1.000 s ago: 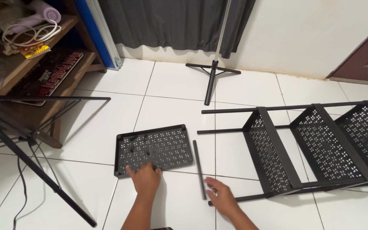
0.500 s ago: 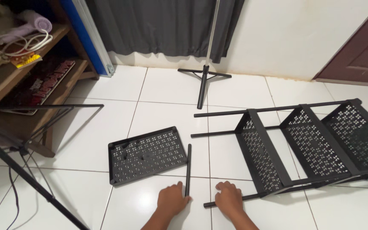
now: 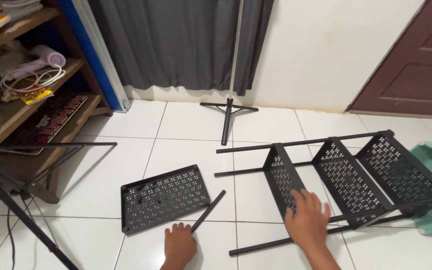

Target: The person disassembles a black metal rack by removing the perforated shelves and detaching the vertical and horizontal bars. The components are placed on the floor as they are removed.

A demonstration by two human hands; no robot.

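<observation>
My left hand [image 3: 179, 246] is low on the white tiled floor [image 3: 186, 125], with the fingers curled around the near end of a short black rod [image 3: 209, 210], so it pinches the rod there. The rod lies on the floor and points far and to the right, just beside the right edge of a loose black tray [image 3: 165, 198] with many small holes. My right hand [image 3: 308, 219] is to the right, fingers spread wide and holding nothing; it is over the near left part of the black rack [image 3: 356, 175], at its first shelf, but I cannot tell if it touches. The rack lies on its side with three perforated shelves. Far behind, a light stand [image 3: 229, 107] is before a dark curtain [image 3: 176, 45]. At the left is a wooden shelf [image 3: 36, 105] with a hair dryer [image 3: 46, 59].
</observation>
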